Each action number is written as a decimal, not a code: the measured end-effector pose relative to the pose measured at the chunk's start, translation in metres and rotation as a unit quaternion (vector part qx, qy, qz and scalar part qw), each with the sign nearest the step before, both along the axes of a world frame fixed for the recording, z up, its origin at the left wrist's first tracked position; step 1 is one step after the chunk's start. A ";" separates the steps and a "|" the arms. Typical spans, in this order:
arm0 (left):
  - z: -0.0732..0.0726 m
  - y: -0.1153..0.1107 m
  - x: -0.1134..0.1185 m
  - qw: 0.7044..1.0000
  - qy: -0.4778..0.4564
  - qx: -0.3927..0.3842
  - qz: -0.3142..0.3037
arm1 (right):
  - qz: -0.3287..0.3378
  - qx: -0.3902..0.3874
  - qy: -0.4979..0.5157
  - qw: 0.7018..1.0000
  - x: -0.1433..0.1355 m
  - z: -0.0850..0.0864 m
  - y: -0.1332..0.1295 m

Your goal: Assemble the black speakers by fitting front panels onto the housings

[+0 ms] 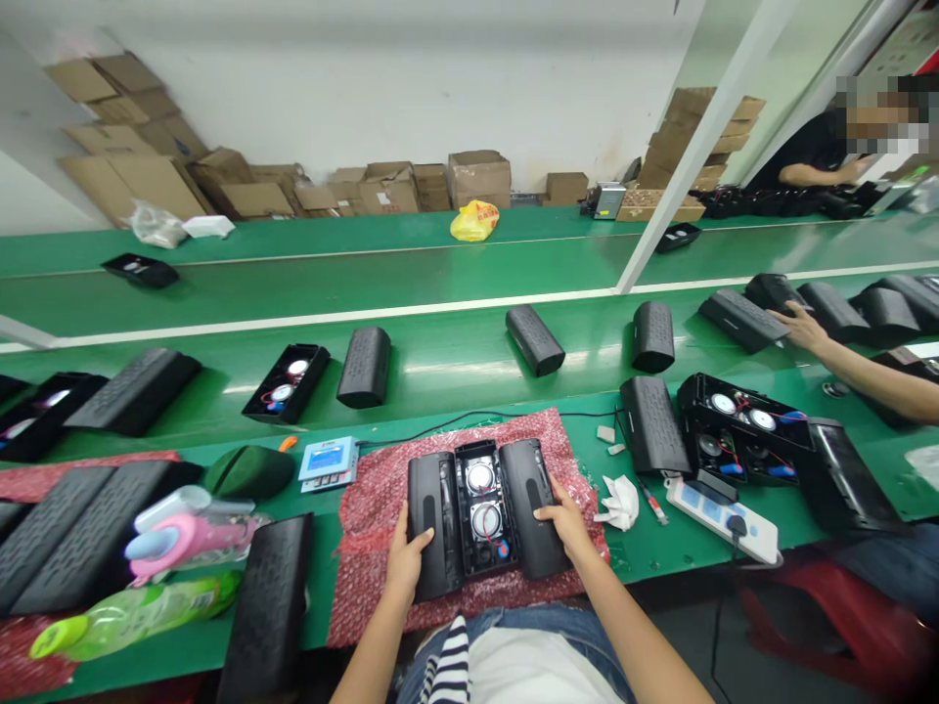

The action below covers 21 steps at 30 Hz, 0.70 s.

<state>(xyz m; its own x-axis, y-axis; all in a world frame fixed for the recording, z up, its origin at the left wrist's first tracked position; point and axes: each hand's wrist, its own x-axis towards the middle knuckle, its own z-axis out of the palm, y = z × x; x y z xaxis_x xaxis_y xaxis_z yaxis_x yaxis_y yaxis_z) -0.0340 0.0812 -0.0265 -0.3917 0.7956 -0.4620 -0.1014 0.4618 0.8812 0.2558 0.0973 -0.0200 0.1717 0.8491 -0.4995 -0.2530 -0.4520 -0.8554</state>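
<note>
On a red bubble-wrap sheet (367,518) lie three black speaker parts side by side. The middle one is an open speaker housing (469,562), showing two round silver drivers, wires and a blue part. My left hand (406,562) grips the left black shell (432,518) at its outer edge, the thumb on its face. The right black shell (532,508) is in my right hand (568,518), with the thumb on top. Both shells stand close against the middle housing.
Left are a blue-screened device (328,463), a green case (249,472), a pink bottle (183,543) and a green bottle (147,616). Right are a tissue (620,503), a power strip (726,520) and open housings (744,420). A co-worker's hand (803,328) touches a speaker. More speakers (365,367) lie beyond.
</note>
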 end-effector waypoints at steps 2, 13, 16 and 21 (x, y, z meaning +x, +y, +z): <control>-0.001 0.000 0.000 1.000 0.001 0.003 0.002 | -0.001 -0.001 0.006 1.000 0.000 0.000 0.000; 0.001 -0.001 0.003 1.000 0.020 0.009 0.001 | -0.011 -0.004 0.007 1.000 -0.002 0.002 0.002; 0.000 -0.001 0.001 1.000 0.027 0.015 -0.004 | -0.012 -0.001 0.013 1.000 -0.002 0.000 0.002; 0.001 -0.001 0.001 0.999 0.035 0.001 -0.007 | -0.017 -0.002 0.017 1.000 -0.001 0.004 0.002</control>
